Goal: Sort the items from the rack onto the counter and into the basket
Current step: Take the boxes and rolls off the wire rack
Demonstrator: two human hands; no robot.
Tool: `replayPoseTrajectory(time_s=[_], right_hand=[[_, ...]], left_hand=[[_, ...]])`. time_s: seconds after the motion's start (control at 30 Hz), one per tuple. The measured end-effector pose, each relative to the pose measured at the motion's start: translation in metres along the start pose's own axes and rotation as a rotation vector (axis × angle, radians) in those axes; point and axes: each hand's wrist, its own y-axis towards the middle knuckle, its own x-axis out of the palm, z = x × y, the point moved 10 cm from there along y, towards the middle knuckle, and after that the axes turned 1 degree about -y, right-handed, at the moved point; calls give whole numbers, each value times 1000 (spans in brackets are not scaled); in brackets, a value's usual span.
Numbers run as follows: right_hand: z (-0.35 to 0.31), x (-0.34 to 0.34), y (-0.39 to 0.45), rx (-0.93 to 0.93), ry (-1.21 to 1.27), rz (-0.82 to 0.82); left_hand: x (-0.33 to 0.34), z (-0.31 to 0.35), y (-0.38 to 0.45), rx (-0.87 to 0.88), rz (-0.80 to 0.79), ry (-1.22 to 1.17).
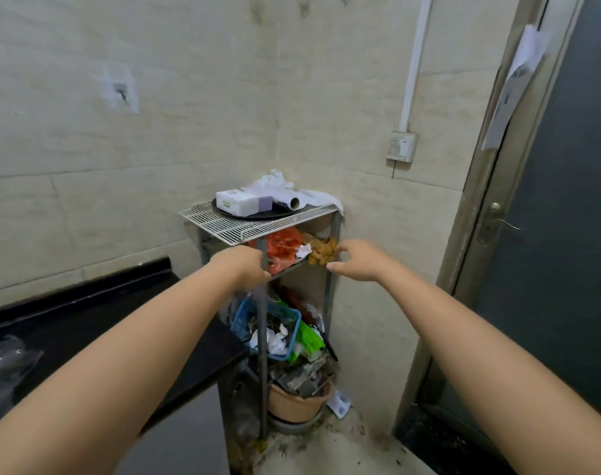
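Both hands are up at the rack's point(263, 221) middle shelf. The right hand point(355, 260) is nearer the target: its fingers point(343, 249) are spread wide, thumb low and index high, with nothing in them. The lumpy brown ginger pile point(322, 252) sits at the right front of that shelf, just left of the fingertips — touching or a hair apart, can't tell which. The pile is roughly as tall as it is wide, with no clear long axis.

The left hand point(247, 265) is curled around the rack's front post point(263, 303), and some thin clear plastic seems bunched under it; contents unclear.

The red bag point(283, 246) lies between the hands, further back. The counter point(97, 323) is down-left; the blue basket point(268, 322) sits on the shelf below.

My read: the next move is a short leftward reach with the right hand, closing on the ginger.
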Motion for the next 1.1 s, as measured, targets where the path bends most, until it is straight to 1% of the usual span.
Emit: replayPoseTrajectory(time_s=[0.13,0.3,0.57,0.67,0.73,0.8,0.87,0.97,1.03,1.1], right_hand=[[12,-7,97,-35,-13,35],[27,-28,209,-89,22,85],[60,-22,375,-100,64,15],[61,-13,438,-155,83,-13],[59,-6,480,-195,122,-25],[53,-1,518,-235,169,-36],[48,4,552,-266,255,-25],[48,12,596,-257,381,22],[40,29,616,-272,347,-36],[32,52,626,-262,247,-167]], left_hand=[[-22,-9,96,-10,50,-2],[-46,-31,207,-67,7,4],[-46,-53,354,-117,7,-38],[-48,-73,397,-167,64,-77],[-58,-93,420,-232,136,-97],[-66,-119,439,-327,174,-141],[-66,-144,456,-429,166,-185],[-53,-170,474,-564,151,-230],[-46,-181,481,-630,171,-251],[-41,-187,485,-684,189,-267]])
